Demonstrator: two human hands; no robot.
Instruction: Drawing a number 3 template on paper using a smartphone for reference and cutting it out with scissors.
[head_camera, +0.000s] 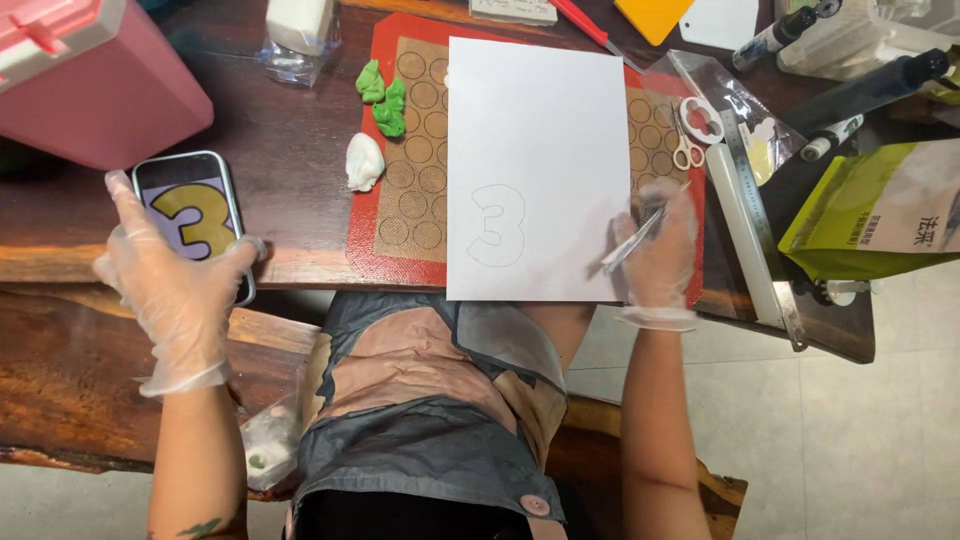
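Dark wooden planks form the table (290, 170), seen from above, with pale floor tiles showing at the lower right. A white sheet of paper (540, 120) is laid near the table's front edge, over a red baking mat (385, 255) printed with rings. The outline of a rounded digit (497, 226) is drawn in the lower half of the sheet. At the sheet's right edge the right hand (658, 255), covered by a thin clear glove, is closed around a slim pen (640, 232), whose tip is pointed toward the paper's right margin.

The left hand (180, 290), gloved in the same way, is spread open over the lower end of a phone (192, 212) lying flat on the table's left side; its thumb and fingers are placed at the phone's edges. A yellow digit on a purple ground is shown on the screen.

Beside the mat's left edge a white lump of modelling clay (364, 161) is set, and green pieces (384, 100) lie just above it on the mat. Small scissors (688, 135) with white handles and a long ruler (762, 220) are found to the right of the sheet. Farther right a green and white bag (880, 215) is lying, and a pink box (95, 75) is placed at the upper left.
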